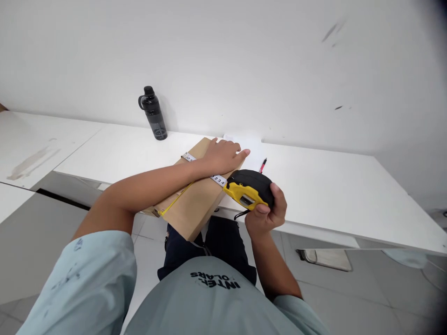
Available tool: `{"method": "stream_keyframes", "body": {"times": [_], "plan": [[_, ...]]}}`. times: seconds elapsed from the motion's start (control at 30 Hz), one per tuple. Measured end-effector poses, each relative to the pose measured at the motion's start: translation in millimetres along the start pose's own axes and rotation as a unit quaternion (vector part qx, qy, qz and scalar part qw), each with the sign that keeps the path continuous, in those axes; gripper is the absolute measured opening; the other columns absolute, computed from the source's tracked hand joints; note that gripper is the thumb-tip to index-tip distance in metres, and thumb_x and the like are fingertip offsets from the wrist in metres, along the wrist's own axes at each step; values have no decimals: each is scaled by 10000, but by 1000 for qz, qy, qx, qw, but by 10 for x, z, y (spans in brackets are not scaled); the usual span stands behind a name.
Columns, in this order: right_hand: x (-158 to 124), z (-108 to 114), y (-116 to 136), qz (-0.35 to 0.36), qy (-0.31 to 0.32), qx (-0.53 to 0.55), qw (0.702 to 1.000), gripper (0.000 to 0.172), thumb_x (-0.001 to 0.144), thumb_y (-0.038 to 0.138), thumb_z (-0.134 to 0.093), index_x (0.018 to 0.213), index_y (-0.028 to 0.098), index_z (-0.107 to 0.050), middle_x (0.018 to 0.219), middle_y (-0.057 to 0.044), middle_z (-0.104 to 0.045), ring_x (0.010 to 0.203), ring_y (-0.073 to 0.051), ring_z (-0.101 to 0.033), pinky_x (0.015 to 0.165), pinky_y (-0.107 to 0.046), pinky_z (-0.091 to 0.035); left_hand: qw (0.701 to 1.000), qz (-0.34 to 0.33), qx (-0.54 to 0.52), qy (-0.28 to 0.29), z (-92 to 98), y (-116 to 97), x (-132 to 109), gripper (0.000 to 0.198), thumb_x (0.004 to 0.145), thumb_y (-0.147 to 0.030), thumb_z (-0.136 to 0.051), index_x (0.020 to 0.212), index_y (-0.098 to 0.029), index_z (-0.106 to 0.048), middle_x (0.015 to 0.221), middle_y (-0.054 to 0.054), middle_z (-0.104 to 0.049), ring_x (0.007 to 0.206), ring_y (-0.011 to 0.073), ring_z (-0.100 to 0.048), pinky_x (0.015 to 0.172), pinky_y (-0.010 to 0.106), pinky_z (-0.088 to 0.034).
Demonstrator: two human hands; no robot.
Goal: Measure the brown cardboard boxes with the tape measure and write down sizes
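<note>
From the person's head, one view looks forward and down past the shirt (223,309) to the nearby table (324,190).

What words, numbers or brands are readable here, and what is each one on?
"INTER": on the shirt.
"OLARS": also on the shirt; a letter before it may be hidden.
"2 3 4": on the tape, next to its case.
Digits at the tape's far end: too small to be sure of.
Marks on the sleeve and bottle: unreadable.
No brand is readable.
</note>
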State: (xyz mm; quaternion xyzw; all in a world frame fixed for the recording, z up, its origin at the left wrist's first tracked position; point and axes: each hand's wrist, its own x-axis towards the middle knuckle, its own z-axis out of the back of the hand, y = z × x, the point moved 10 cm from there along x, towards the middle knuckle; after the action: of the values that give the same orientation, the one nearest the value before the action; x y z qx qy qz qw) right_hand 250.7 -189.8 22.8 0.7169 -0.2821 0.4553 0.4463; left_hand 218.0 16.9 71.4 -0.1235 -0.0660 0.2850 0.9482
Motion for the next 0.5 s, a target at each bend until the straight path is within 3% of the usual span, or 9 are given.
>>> {"method": "stream_keyframes", "body": {"times": [0.27, 0.4, 0.5], "plan": [[-11, 34, 1, -64, 16, -15, 998, 498, 990, 541, -643, 1419, 292, -683, 1017, -53, -711, 837, -201, -690, 709, -341, -584, 998, -20, -33, -41, 128, -19, 2, 555, 1097, -563, -303, 1100, -211, -732, 1275, 91, -757, 1260, 310, -616, 1248, 541, -272], [-79, 115, -63, -87, 11, -35, 996, 534, 953, 618, -655, 1355, 271, -710, 1008, -63, -699, 859, -224, -692, 710, -369, -588, 997, -18, -68, -30, 297, -47, -96, 517, 1115, -536, -265, 1102, -245, -692, 1270, 47, -745, 1235, 272, -617, 1273, 522, -251], [-97, 136, -98, -94, 6, -52, 994, 567, 941, 673, -640, 1313, 253, -724, 984, -70, -689, 846, -227, -693, 691, -371, -586, 998, -9, -55, -8, 334, -55, -212, 533, 1122, -516, -226, 1085, -240, -681, 1260, 53, -729, 1265, 287, -598, 1300, 586, -177]]}}
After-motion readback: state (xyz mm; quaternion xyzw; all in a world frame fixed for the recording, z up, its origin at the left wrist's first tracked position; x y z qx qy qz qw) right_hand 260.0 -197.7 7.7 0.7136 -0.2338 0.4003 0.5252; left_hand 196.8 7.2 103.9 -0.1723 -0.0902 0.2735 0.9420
